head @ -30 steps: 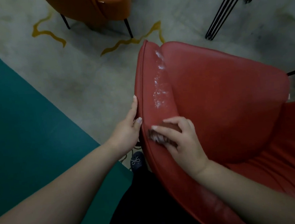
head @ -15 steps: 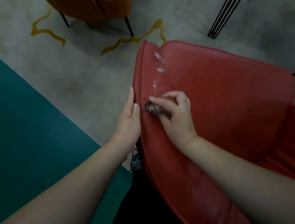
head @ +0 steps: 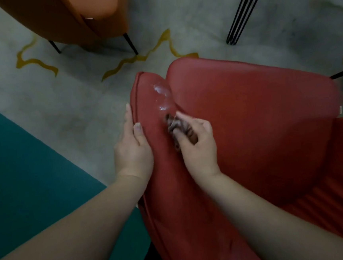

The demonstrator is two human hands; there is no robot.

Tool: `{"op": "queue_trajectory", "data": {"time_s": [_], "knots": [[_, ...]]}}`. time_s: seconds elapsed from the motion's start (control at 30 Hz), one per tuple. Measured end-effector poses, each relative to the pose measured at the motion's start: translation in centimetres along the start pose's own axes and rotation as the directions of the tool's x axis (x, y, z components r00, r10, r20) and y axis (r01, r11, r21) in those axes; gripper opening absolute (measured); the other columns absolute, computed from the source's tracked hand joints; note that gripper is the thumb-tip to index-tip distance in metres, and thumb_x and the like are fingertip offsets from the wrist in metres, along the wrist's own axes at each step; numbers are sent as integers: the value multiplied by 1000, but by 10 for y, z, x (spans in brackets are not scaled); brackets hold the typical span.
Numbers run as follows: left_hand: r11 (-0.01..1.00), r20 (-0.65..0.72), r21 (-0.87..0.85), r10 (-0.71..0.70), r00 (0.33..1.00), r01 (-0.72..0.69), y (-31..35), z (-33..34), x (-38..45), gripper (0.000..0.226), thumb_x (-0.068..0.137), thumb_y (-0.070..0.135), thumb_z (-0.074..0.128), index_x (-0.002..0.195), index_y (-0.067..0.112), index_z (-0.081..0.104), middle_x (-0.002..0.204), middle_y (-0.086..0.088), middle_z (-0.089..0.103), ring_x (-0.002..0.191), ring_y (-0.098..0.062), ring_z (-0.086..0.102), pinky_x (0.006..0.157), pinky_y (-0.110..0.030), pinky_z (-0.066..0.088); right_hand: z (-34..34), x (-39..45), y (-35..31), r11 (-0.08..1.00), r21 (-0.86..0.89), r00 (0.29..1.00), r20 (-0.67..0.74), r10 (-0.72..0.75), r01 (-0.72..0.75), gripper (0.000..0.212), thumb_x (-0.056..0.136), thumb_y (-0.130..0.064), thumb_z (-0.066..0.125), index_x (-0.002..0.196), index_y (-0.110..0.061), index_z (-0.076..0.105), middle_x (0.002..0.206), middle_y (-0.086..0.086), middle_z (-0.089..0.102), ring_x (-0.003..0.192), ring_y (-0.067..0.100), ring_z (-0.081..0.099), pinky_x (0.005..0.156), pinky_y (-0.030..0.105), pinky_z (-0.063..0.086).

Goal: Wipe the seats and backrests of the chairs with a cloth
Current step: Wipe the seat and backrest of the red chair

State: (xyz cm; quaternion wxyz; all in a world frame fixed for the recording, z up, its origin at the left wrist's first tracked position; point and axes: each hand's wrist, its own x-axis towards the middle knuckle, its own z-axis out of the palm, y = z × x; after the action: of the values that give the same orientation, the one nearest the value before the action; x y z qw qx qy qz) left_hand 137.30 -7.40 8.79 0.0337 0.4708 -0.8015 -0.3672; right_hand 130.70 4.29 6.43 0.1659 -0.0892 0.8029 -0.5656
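- So, taking the red chair [head: 248, 123] as the anchor and going left to right: a teal mat [head: 25, 173] lies on the floor off its left side, and an orange chair [head: 69, 16] stands well beyond its far-left corner.
- The left hand [head: 132, 147] is on the red chair's left edge, fingers straight down the outside of the piped seam and thumb laid on top. Looks like it's just steadying the backrest, not clamping anything.
- Just right of that, on the backrest's top face, a streak of white smears [head: 162, 97] runs toward the far end, not yet wiped.
- The cloth [head: 178, 127] is bunched up small right below those smears, pinched in the curled fingers of the right hand [head: 194, 144] and pressed to the upholstery.
- Handling guess: the cloth is light and floppy, so it needs to be wadded in the fingertips like that or it'll just slide around. The chair's covering looks smooth and a bit slick, with padding underneath, so firm pressure should be fine.
- Off the chair's far-right corner there's a black wire-legged table [head: 245, 9].
- The seat [head: 329, 209] shows at the chair's lower right.
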Motion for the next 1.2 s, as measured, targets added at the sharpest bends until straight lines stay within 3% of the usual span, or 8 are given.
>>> {"op": "queue_trajectory", "data": {"time_s": [0.1,0.2,0.43,0.57,0.77,0.87,1.07,1.2], "knots": [[1000,6,12,-1,1000,1,1,-1,-4,49,100,44,21,146,53,11,133,-6,58,98,-26,58,84,-31,39,10,43,8,926,212,933,-116,340,-311,34,90,-26,65,123,-37,63,121,-1,60,104,-2,59,103,20,43],[1000,9,6,-8,1000,8,2,-3,-4,50,97,46,20,145,57,9,132,-8,58,100,-29,58,88,-35,42,24,71,16,858,280,888,-37,458,-430,31,93,-26,62,124,-30,63,118,-5,65,109,8,62,103,30,47],[1000,-1,10,5,1000,-5,-4,1,-1,52,97,42,24,146,55,13,138,-2,54,112,-28,56,88,-25,35,37,93,14,912,195,932,65,356,-362,13,92,-26,63,101,-34,69,106,-8,72,103,7,66,101,38,50],[1000,14,7,3,1000,-3,-1,-2,-2,52,95,44,23,145,57,12,137,-2,55,111,-28,57,87,-25,35,18,48,16,968,133,977,66,204,-211,31,80,-46,62,110,-42,68,114,-10,67,108,1,62,101,26,46],[998,-1,61,24,1000,-24,3,-1,-2,54,94,43,23,146,55,12,129,-11,60,98,-36,59,80,-33,40,49,126,12,929,232,956,14,294,-289,14,92,-20,63,96,-33,66,90,-16,70,89,-1,65,89,26,49],[997,-12,67,27,1000,-26,2,-1,-3,53,95,42,23,146,55,12,130,-10,60,100,-35,59,82,-34,41,57,145,10,903,264,940,79,331,-340,11,94,-22,62,100,-30,66,98,-9,71,97,9,66,97,34,51],[997,1,72,23,1000,-23,3,-1,-3,54,95,42,24,146,54,13,133,-9,58,103,-36,59,85,-36,43,27,66,17,971,194,989,66,132,-143,25,84,-38,64,109,-39,69,113,-9,70,111,6,63,101,31,46],[997,15,74,18,1000,-19,4,-2,-4,53,95,42,24,144,57,11,140,-4,53,111,-34,57,92,-35,42,44,108,18,912,286,954,29,298,-294,11,88,-30,66,96,-37,69,99,-12,73,98,3,67,93,26,50]]}}
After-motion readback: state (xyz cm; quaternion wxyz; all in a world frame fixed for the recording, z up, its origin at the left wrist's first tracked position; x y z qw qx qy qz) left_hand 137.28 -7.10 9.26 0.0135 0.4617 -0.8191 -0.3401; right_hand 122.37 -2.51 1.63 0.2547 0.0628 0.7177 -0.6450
